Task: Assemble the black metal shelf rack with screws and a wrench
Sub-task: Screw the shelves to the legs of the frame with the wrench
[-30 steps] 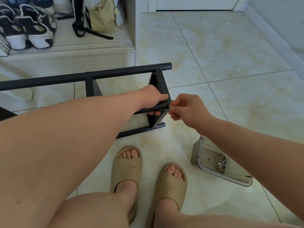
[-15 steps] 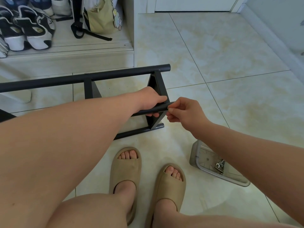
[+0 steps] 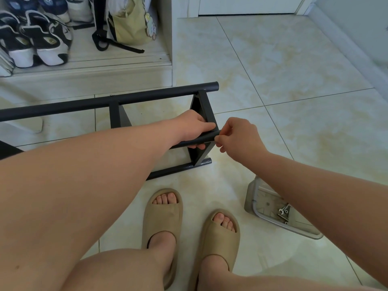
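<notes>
The black metal shelf rack (image 3: 130,99) lies on its side on the tiled floor, its long tubes running left to right. My left hand (image 3: 192,128) grips the nearest black tube (image 3: 206,138) close to its right end. My right hand (image 3: 237,136) pinches at that tube's end with thumb and fingertips; whatever small part it holds is hidden by the fingers. A small silver wrench (image 3: 283,212) and some screws lie in a grey plastic tray (image 3: 252,196) on the floor to the right, partly under my right forearm.
My two feet in tan slippers (image 3: 161,215) stand just below the rack. A low cabinet shelf (image 3: 88,66) with sneakers (image 3: 35,43) and a yellow bag (image 3: 130,24) is behind the rack. A white wall base (image 3: 344,43) runs along the right.
Both hands stay at the tube's end. My right hand's fingers have shifted slightly at the tip, as if twisting. The camera view has drifted a little.
</notes>
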`<action>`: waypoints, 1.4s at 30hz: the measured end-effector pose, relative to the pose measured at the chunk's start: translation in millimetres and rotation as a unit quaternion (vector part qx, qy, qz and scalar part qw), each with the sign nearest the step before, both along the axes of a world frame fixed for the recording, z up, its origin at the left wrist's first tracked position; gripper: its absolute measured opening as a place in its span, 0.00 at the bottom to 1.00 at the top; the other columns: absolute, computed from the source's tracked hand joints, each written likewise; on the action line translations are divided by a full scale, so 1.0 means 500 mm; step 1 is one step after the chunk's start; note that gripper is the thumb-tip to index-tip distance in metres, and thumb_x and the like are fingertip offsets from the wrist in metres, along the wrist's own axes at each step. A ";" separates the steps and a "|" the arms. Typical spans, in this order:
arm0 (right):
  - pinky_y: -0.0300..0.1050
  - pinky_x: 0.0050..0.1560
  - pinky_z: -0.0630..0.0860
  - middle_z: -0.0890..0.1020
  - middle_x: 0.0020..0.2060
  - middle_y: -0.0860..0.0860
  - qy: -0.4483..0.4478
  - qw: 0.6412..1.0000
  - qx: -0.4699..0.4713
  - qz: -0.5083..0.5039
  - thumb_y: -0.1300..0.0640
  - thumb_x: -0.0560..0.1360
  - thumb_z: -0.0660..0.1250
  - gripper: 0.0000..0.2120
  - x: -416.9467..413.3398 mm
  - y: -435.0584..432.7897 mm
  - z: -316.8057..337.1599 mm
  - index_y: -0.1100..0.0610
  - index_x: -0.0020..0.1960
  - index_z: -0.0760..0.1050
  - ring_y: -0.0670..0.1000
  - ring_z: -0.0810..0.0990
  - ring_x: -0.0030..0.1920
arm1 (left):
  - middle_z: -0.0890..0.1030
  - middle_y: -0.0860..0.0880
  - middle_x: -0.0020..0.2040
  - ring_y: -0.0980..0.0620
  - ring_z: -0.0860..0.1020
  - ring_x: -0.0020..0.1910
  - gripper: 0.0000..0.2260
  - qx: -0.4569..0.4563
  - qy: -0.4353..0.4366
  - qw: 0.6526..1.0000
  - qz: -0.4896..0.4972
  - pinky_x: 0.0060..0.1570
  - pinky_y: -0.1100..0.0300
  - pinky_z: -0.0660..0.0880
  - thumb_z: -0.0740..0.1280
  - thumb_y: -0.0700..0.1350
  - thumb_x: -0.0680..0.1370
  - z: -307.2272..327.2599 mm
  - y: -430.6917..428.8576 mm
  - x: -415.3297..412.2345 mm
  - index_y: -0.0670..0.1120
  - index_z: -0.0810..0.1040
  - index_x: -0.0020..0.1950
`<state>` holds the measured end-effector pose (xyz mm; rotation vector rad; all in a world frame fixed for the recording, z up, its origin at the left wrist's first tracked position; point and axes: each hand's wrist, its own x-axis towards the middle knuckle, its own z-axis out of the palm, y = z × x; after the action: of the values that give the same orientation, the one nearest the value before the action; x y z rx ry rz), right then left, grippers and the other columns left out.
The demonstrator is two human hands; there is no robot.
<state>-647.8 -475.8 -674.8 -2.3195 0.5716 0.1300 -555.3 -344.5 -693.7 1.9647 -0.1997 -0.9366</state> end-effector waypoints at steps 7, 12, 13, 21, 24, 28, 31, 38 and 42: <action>0.48 0.42 0.76 0.80 0.40 0.50 -0.005 0.991 -0.083 0.106 0.48 0.79 0.69 0.12 -0.038 -0.021 0.011 0.56 0.47 0.74 0.53 0.78 0.42 | 0.79 0.50 0.37 0.49 0.78 0.35 0.15 0.084 -0.127 0.988 0.026 0.34 0.57 0.70 0.64 0.58 0.78 0.001 -0.020 -0.027 0.46 0.71 0.44; 0.53 0.52 0.78 0.81 0.47 0.46 0.015 0.986 -0.128 0.109 0.45 0.81 0.64 0.11 -0.123 -0.114 0.005 0.53 0.53 0.76 0.52 0.80 0.50 | 0.74 0.51 0.46 0.46 0.72 0.46 0.10 0.115 -0.446 0.887 0.039 0.41 0.53 0.67 0.59 0.53 0.82 0.023 -0.030 -0.067 0.47 0.68 0.48; 0.53 0.53 0.78 0.81 0.46 0.46 0.029 0.985 -0.135 0.101 0.46 0.81 0.64 0.11 -0.144 -0.140 0.000 0.54 0.54 0.76 0.53 0.80 0.51 | 0.73 0.51 0.46 0.47 0.72 0.45 0.09 0.090 -0.484 0.870 -0.004 0.40 0.54 0.66 0.59 0.52 0.82 0.029 -0.038 -0.081 0.48 0.68 0.48; 0.52 0.61 0.76 0.82 0.57 0.49 0.248 0.951 -0.175 0.059 0.52 0.82 0.59 0.14 -0.281 -0.325 -0.119 0.51 0.66 0.76 0.56 0.78 0.61 | 0.75 0.53 0.49 0.48 0.76 0.48 0.07 0.111 -0.286 0.898 -0.315 0.44 0.53 0.70 0.59 0.55 0.82 -0.062 -0.142 -0.234 0.52 0.69 0.54; 0.50 0.61 0.75 0.82 0.61 0.52 0.296 0.937 -0.174 0.069 0.57 0.82 0.58 0.15 -0.299 -0.371 -0.187 0.51 0.66 0.76 0.57 0.77 0.63 | 0.78 0.48 0.57 0.46 0.77 0.54 0.17 0.159 -0.150 0.914 -0.341 0.56 0.49 0.75 0.61 0.56 0.82 -0.129 -0.168 -0.273 0.49 0.66 0.67; 0.46 0.56 0.75 0.81 0.62 0.56 0.344 0.920 -0.170 0.079 0.60 0.81 0.61 0.16 -0.315 -0.416 -0.280 0.54 0.67 0.77 0.59 0.78 0.62 | 0.77 0.42 0.63 0.43 0.77 0.59 0.26 0.164 -0.049 0.942 -0.290 0.56 0.51 0.73 0.61 0.56 0.82 -0.211 -0.216 -0.294 0.47 0.59 0.75; 0.45 0.47 0.72 0.81 0.59 0.59 0.360 0.910 -0.192 0.078 0.62 0.79 0.62 0.16 -0.329 -0.436 -0.337 0.57 0.65 0.77 0.61 0.80 0.58 | 0.79 0.41 0.59 0.44 0.79 0.54 0.26 0.153 -0.017 0.956 -0.249 0.48 0.52 0.72 0.61 0.56 0.81 -0.263 -0.249 -0.300 0.47 0.59 0.75; 0.49 0.44 0.75 0.78 0.49 0.56 0.407 0.868 -0.242 0.151 0.67 0.78 0.62 0.08 -0.344 -0.435 -0.402 0.56 0.50 0.74 0.61 0.80 0.48 | 0.82 0.46 0.41 0.48 0.80 0.40 0.06 0.098 -0.035 0.973 -0.206 0.36 0.56 0.72 0.61 0.49 0.80 -0.308 -0.275 -0.308 0.49 0.70 0.46; 0.49 0.43 0.73 0.79 0.52 0.57 0.413 0.846 -0.272 0.201 0.66 0.78 0.62 0.10 -0.351 -0.431 -0.415 0.59 0.56 0.79 0.62 0.81 0.52 | 0.82 0.48 0.39 0.48 0.80 0.39 0.06 0.098 -0.042 0.973 -0.206 0.39 0.54 0.74 0.61 0.51 0.79 -0.311 -0.270 -0.308 0.50 0.70 0.46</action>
<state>-823.2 -691.5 -882.3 -2.8553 0.5510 1.3793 -709.3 -479.3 -849.3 2.1929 -0.6016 -1.1730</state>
